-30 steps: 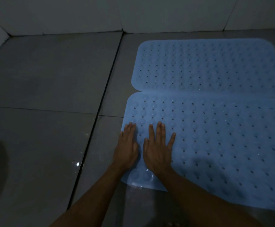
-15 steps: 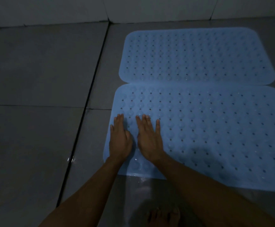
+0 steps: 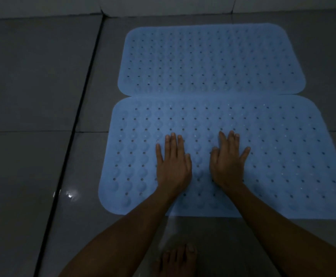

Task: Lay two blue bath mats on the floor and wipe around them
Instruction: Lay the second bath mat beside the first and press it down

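Two light blue bath mats with rows of holes and bumps lie flat on the grey tiled floor, long edges touching. The far mat (image 3: 211, 58) lies near the wall. The near mat (image 3: 283, 156) is in front of me. My left hand (image 3: 173, 166) presses flat on the near mat, fingers straight. My right hand (image 3: 228, 162) presses flat on the same mat a little to the right, fingers spread. Neither hand holds anything.
Large grey floor tiles (image 3: 33, 76) with dark grout lines stretch to the left. A white tiled wall (image 3: 163, 5) runs along the back. A wet glint (image 3: 70, 194) shows on the floor left of the near mat. My bare foot (image 3: 178, 260) stands below the mat.
Both hands have slid to the right across the near mat, from its left edge toward its middle, and have spread apart. The view has shifted, showing my foot.
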